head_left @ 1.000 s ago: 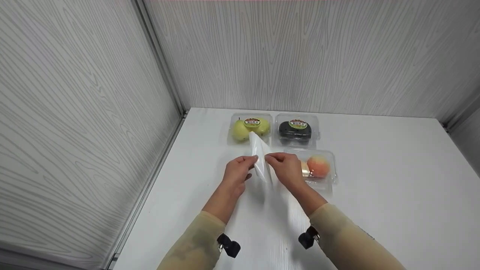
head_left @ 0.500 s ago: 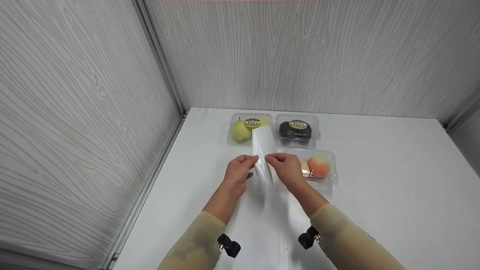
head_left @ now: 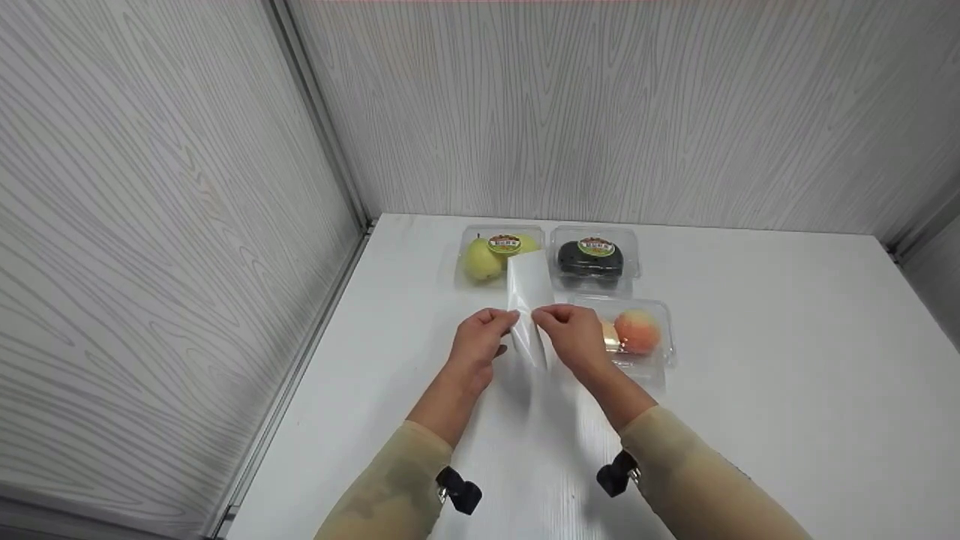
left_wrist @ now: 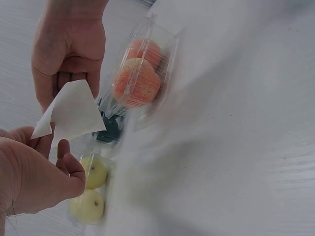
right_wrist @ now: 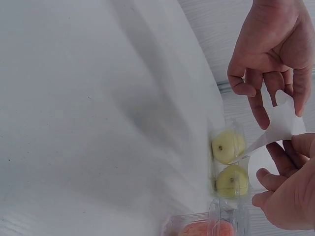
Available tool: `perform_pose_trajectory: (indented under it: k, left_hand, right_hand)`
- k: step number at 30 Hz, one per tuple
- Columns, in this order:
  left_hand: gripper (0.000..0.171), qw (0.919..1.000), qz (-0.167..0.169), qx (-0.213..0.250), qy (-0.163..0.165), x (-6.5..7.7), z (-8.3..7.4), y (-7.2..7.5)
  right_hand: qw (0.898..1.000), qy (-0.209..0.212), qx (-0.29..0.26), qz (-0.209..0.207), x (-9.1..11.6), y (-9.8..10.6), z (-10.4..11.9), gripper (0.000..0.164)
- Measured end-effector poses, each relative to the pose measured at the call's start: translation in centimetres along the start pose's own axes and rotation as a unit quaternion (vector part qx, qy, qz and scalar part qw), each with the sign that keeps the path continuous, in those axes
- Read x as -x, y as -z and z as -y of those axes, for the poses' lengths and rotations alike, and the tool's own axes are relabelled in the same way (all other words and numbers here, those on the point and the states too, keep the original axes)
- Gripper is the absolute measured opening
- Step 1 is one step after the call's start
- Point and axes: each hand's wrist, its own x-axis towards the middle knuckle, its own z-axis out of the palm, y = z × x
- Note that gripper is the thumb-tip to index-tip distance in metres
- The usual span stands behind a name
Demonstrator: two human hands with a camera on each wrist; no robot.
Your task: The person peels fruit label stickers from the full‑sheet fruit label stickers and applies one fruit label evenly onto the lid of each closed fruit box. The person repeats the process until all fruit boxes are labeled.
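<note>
A glossy white sheet of paper (head_left: 529, 277) is held up above the table, bent lengthwise, its lower end tapering to a point. My left hand (head_left: 474, 345) pinches its left edge between thumb and fingers. Opposite, my right hand (head_left: 577, 337) pinches the right edge, fingertips close to the left ones. In the left wrist view, the paper's (left_wrist: 78, 110) plain matte underside shows, with a curled corner. From the right wrist, the same paper (right_wrist: 283, 123) is seen bending between both hands.
Behind the paper, a clear box holds yellow-green pears (head_left: 482, 260); beside it, another holds something dark (head_left: 590, 261). Both carry oval labels. A clear box of peaches (head_left: 637, 332) lies partly behind my right hand. Wood-grain panels (head_left: 600, 112) border the white table (head_left: 765, 375).
The sheet's upper part, folded and pointed a second ago, has swung right and spread out flatter. Both hands have barely moved and keep their pinch.
</note>
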Motion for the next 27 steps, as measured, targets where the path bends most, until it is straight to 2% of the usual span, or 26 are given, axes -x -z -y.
perform_pose_trajectory:
  k: [8, 17, 27]
  left_hand:
    - [0.014, 0.9999, -0.005, -0.009, 0.009, 0.02, -0.16, -0.09]
    - [0.016, 0.9961, -0.027, -0.081, -0.02, 0.03, 0.07, 0.22]
    - [0.017, 0.9935, -0.038, -0.096, -0.048, 0.06, 0.16, 0.71]
  right_hand:
    - [1.0, 0.007, 0.018, -0.013, -0.04, 0.01, -0.06, 0.019]
    - [0.999, -0.006, 0.021, -0.035, 0.04, 0.23, -0.08, 0.02]
    - [0.998, 0.003, 0.018, -0.062, -0.17, 0.68, -0.22, 0.019]
